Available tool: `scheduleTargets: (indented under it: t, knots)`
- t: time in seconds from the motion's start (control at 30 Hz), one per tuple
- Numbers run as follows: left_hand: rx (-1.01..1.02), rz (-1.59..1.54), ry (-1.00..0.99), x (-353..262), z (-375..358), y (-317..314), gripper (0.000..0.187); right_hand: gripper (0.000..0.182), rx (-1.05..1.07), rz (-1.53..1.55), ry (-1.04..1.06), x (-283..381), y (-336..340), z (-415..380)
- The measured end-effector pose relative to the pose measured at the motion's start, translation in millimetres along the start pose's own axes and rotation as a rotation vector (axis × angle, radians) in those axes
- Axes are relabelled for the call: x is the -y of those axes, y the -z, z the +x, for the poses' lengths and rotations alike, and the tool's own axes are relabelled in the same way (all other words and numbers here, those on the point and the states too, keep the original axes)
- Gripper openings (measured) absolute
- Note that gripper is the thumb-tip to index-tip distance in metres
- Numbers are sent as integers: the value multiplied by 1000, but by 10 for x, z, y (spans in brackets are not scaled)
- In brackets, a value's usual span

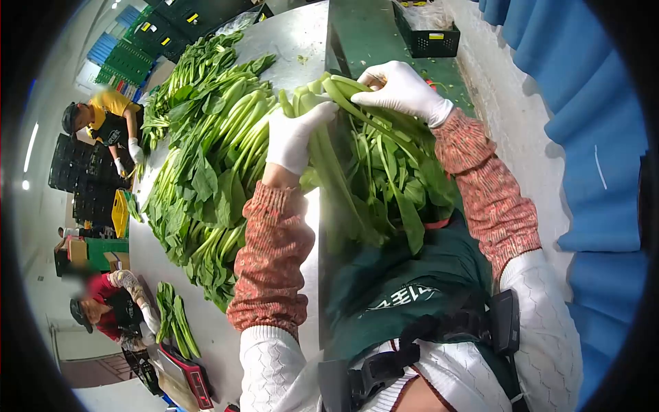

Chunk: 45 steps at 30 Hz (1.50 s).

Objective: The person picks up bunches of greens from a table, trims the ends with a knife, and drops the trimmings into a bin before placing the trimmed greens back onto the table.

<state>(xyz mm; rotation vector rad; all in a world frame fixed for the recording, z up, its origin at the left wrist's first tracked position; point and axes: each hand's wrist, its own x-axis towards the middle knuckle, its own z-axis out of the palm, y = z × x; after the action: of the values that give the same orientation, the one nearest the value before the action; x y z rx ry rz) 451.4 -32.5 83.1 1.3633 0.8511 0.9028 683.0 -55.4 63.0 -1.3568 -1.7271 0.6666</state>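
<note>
My left hand [296,137], in a white glove, is closed around a bunch of leafy greens [331,165] with thick pale stems. The leaves hang down in front of my dark green apron. With thumb and fingers pinched together, my right hand [405,93], also gloved, grips the stem ends of greens at the bunch's right side. Below and between my hands hang more green leaves [395,175]; what supports them is hidden. To the left of my left hand, a large heap of the same greens [213,137] covers much of the metal table [292,34].
Two co-workers in gloves stand across the table, at the left. Near the closer one lie a small bunch of greens [175,319] and a red scale [189,378]. A black crate [432,41] sits on the floor ahead. Blue curtains [576,103] hang at my right.
</note>
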Motion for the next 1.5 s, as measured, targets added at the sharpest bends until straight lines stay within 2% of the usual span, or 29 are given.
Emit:
scheduleTargets:
  t: [0.03, 0.13, 0.17, 0.2, 0.27, 0.3, 0.33, 0.4, 0.47, 0.5, 0.53, 0.6, 0.67, 0.7, 0.73, 0.77, 0.8, 0.83, 0.93, 1.0, 1.1, 1.13, 1.17, 1.2, 1.27, 1.3, 1.37, 1.4, 1.5]
  knots:
    - [-2, 18, 23, 73, 43, -8, 31, 38, -34, -262, 28, 70, 68, -27]
    - [-44, -31, 74, 199, 47, 50, 32, 42, -158, -536, -114, -71, 212, -30]
    - [-44, -50, 77, 216, 70, 79, 34, 43, -133, -255, -82, -196, 268, -40]
    - [2, 92, 42, 188, 82, 123, 37, 40, -116, -74, -118, -307, 306, -46]
    - [14, 191, -14, 87, 45, 95, 40, 37, -31, 50, -99, -105, 362, -97]
    - [-26, 62, -30, -16, -1, 27, 25, 35, 26, 113, -93, 88, 368, -134]
    - [-7, 7, -49, 15, 48, 132, 30, 37, 33, 90, -78, 163, 321, -117]
    - [57, -416, -39, -137, 14, 3, 38, 27, 80, 314, -81, 422, 160, -135]
    - [101, -405, -123, -118, 21, 103, 37, 24, 222, 412, -28, 542, 32, -26]
    - [95, -751, 13, -107, -4, 116, 25, 17, 164, 615, -22, 604, -174, -55]
    - [90, -778, -7, -110, -47, 159, 22, 18, 72, 755, 61, 738, -336, -51]
    - [69, -824, -69, -155, -164, 336, 17, 23, 130, 609, -46, 911, -440, -19]
    - [94, -835, -115, -196, -409, 463, 14, 28, 6, 420, 174, 1111, -608, -63]
    - [62, -946, -38, -139, -448, 613, 17, 30, -59, 331, 229, 1074, -744, -14]
    - [-4, -819, -189, -129, -604, 653, 19, 35, -120, 261, 290, 1024, -913, 57]
    - [-160, -777, -83, -347, -871, 596, 21, 34, -51, 268, 287, 1091, -1003, 83]
    - [-17, -872, -112, -175, -860, 850, 22, 33, 13, 264, 281, 1212, -1080, 69]
    - [-70, -842, -153, -227, -1005, 899, 22, 33, 30, 200, 280, 1365, -1188, 31]
    - [-117, -816, -164, -140, -1393, 1278, 42, 38, 66, 194, 327, 1653, -1629, -50]
    - [-223, -799, -252, -201, -1797, 1543, 53, 39, 72, 97, 408, 1777, -1796, -80]
    - [-611, -776, -527, -261, -2614, 2212, 53, 34, 66, 280, 219, 1725, -1768, -158]
    - [-659, -804, -605, -254, -2975, 2500, 48, 32, 18, 274, 233, 1573, -1742, -170]
    - [-837, -691, -692, -125, -3355, 2972, 49, 31, 25, 246, 158, 1368, -1666, -210]
    - [-1064, -798, -743, -108, -3655, 3196, 50, 30, 25, 215, 87, 1151, -1587, -237]
    - [-1129, -721, -649, 143, -4428, 3873, 42, 28, -6, 214, -27, 699, -1462, -341]
    - [-1099, -818, -586, 297, -4838, 4332, 43, 26, 10, 223, -130, 506, -1360, -420]
    - [-1419, -580, -662, 807, -5649, 5676, 41, 26, 4, 172, -201, 330, -1263, -547]
    - [-1583, -421, -553, 885, -5834, 5995, 39, 25, 8, 179, -230, 276, -1243, -588]
    - [-1313, -1135, -405, 607, -6058, 6232, 76, 26, 40, 145, -275, 184, -1316, -657]
